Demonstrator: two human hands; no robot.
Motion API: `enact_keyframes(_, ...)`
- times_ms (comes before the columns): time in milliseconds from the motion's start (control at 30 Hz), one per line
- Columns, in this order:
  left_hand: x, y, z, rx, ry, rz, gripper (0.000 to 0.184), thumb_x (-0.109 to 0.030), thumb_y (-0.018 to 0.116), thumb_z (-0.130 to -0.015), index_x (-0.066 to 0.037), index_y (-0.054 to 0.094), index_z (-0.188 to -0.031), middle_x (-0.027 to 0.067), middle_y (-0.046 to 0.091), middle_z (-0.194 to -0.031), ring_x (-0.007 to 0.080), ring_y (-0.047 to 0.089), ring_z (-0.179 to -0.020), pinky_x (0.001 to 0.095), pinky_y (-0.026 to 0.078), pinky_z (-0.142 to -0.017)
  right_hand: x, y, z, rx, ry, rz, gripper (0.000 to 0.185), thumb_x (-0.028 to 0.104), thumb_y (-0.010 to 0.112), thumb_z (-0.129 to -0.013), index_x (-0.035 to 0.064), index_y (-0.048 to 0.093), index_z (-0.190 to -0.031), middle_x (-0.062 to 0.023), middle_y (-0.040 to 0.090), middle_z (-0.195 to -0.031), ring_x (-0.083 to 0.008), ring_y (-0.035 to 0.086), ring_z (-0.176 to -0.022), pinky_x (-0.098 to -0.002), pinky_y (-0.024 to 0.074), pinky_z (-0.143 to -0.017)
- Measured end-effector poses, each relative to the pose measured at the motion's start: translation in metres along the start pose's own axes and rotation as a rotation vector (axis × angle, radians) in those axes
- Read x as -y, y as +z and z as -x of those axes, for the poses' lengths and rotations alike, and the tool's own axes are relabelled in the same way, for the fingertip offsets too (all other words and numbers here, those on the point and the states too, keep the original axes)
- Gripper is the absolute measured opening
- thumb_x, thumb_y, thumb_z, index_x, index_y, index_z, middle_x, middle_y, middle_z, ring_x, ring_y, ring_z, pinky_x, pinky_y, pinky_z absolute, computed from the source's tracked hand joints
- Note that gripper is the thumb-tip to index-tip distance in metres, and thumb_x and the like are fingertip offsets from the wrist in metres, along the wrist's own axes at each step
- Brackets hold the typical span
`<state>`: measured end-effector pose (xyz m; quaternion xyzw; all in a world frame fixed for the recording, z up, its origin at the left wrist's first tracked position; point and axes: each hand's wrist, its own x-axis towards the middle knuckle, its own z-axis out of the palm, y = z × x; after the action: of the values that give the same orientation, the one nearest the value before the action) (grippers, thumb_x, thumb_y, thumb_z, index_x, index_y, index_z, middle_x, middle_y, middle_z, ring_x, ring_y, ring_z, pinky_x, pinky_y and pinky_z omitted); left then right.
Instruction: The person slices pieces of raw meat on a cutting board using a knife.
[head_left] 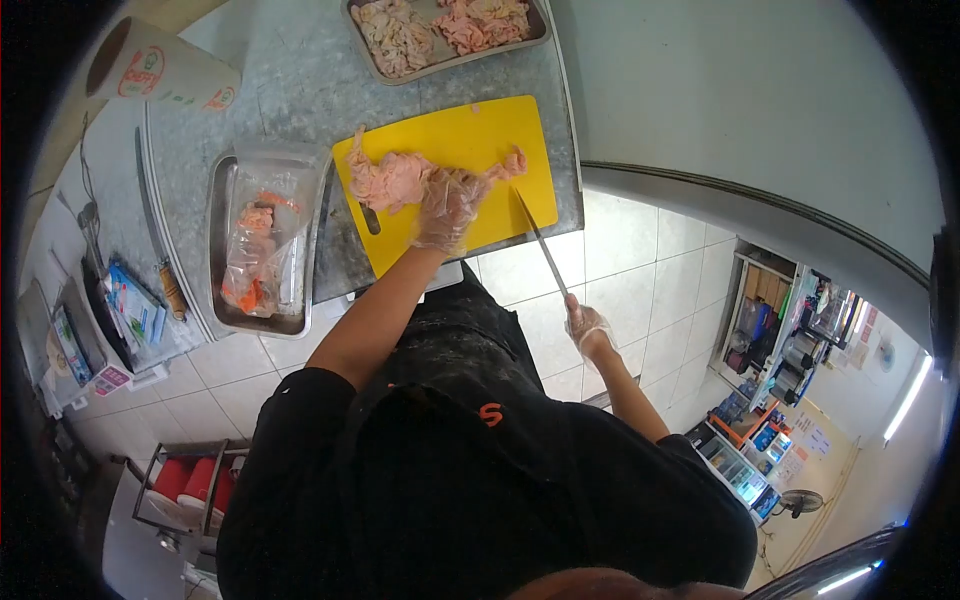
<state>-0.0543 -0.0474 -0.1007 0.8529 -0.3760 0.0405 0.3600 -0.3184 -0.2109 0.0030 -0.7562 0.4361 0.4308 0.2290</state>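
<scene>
A yellow cutting board (500, 125) lies on the metal counter. Across it stretches pale pink raw meat (388, 182), with a smaller end piece toward the right. My left hand (450, 208), in a clear plastic glove, grips the meat from above near the middle of the board; its fingertips are partly hidden. My right hand (590, 330), also gloved, is wrapped round the handle of a long knife (546, 252). The blade points up and left, its tip over the board's right part, just below the small end of the meat.
A metal tray (307, 300) holding a plastic bag of meat sits left of the board. Behind is a divided tray (455, 62) of cut meat. A paper roll (175, 70) lies at back left; another knife (172, 290) lies at the far left.
</scene>
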Motion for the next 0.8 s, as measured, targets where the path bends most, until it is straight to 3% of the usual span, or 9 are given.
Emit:
enact_keyframes(67,-0.001,-0.004,-0.003,-0.005,-0.006,-0.023,0.032,-0.023,0.061,-0.087,-0.024,0.065,-0.118,0.0040,0.065,-0.094,0.0261,0.060,-0.093,0.0417,0.044,-0.085,0.014,-0.002,-0.007,-0.062,-0.039,-0.034,0.092,0.072,0.011,-0.090,-0.0032,0.064,-0.090,-0.0316,0.061,-0.096,-0.0461,0.056,-0.100,-0.0507,0.0406,-0.088)
enact_keyframes(133,-0.005,-0.010,-0.007,-0.084,0.022,0.026,0.014,-0.023,0.065,-0.084,-0.012,0.069,-0.090,0.0091,0.064,-0.085,0.0283,0.060,-0.084,0.0437,0.043,-0.080,0.040,-0.004,-0.042,-0.088,-0.158,-0.094,0.090,0.071,0.013,-0.091,-0.0030,0.064,-0.089,-0.0312,0.061,-0.094,-0.0460,0.057,-0.096,-0.0493,0.0421,-0.085)
enact_keyframes(367,0.000,0.002,-0.004,-0.029,-0.059,0.121,0.012,-0.021,0.067,-0.080,-0.009,0.067,-0.082,0.0101,0.065,-0.084,0.0308,0.060,-0.086,0.0449,0.043,-0.080,0.153,-0.038,-0.082,-0.252,-0.527,-0.078,0.076,0.063,0.022,-0.095,-0.0008,0.064,-0.096,-0.0311,0.061,-0.095,-0.0475,0.057,-0.097,-0.0496,0.0438,-0.082)
enact_keyframes(467,0.000,0.005,-0.001,-0.002,-0.042,0.104,0.013,-0.021,0.063,-0.083,-0.014,0.069,-0.092,0.0068,0.066,-0.087,0.0293,0.059,-0.089,0.0449,0.043,-0.085,0.122,-0.014,-0.069,-0.241,-0.354,-0.206,0.078,0.062,0.021,-0.096,-0.0038,0.062,-0.086,-0.0325,0.058,-0.081,-0.0467,0.059,-0.082,-0.0514,0.0436,-0.074)
enact_keyframes(533,0.003,0.005,-0.003,0.072,-0.074,0.065,0.009,-0.019,0.064,-0.081,-0.013,0.068,-0.087,0.0072,0.065,-0.083,0.0292,0.058,-0.086,0.0445,0.044,-0.082,0.081,0.002,-0.057,-0.088,-0.185,-0.043,0.086,0.068,0.016,-0.092,-0.0037,0.063,-0.084,-0.0335,0.059,-0.083,-0.0476,0.059,-0.086,-0.0517,0.0431,-0.079)
enact_keyframes(633,0.002,0.006,-0.005,-0.004,-0.069,0.131,0.013,-0.016,0.067,-0.077,-0.009,0.068,-0.088,0.0093,0.065,-0.085,0.0325,0.059,-0.087,0.0466,0.044,-0.084,0.055,0.013,-0.026,-0.147,-0.116,-0.032,0.094,0.074,0.012,-0.088,-0.0042,0.064,-0.084,-0.0329,0.061,-0.084,-0.0476,0.058,-0.089,-0.0517,0.0422,-0.081)
enact_keyframes(700,0.002,0.002,-0.005,-0.006,-0.077,0.143,0.013,-0.015,0.067,-0.077,-0.009,0.067,-0.088,0.0094,0.065,-0.085,0.0324,0.059,-0.087,0.0465,0.044,-0.084,0.062,0.002,-0.016,0.037,0.047,0.011,0.086,0.065,0.013,-0.094,-0.0035,0.064,-0.100,-0.0303,0.060,-0.108,-0.0449,0.055,-0.107,-0.0508,0.0393,-0.096)
enact_keyframes(767,-0.001,0.000,-0.005,-0.003,-0.081,0.161,0.013,-0.015,0.067,-0.077,-0.009,0.067,-0.088,0.0095,0.065,-0.085,0.0322,0.059,-0.087,0.0465,0.044,-0.084,0.091,-0.013,-0.033,-0.001,-0.131,0.057,0.076,0.058,0.016,-0.097,-0.0028,0.060,-0.109,-0.0302,0.061,-0.107,-0.0456,0.057,-0.105,-0.0504,0.0400,-0.095)
enact_keyframes(800,-0.001,0.001,-0.005,-0.039,-0.061,0.169,0.010,-0.016,0.066,-0.078,-0.010,0.067,-0.087,0.0091,0.065,-0.084,0.0313,0.059,-0.085,0.0453,0.044,-0.081,0.120,-0.031,-0.037,0.044,-0.081,0.044,0.056,0.044,0.023,-0.101,0.0003,0.051,-0.123,-0.0302,0.062,-0.102,-0.0453,0.060,-0.097,-0.0504,0.0455,-0.087)
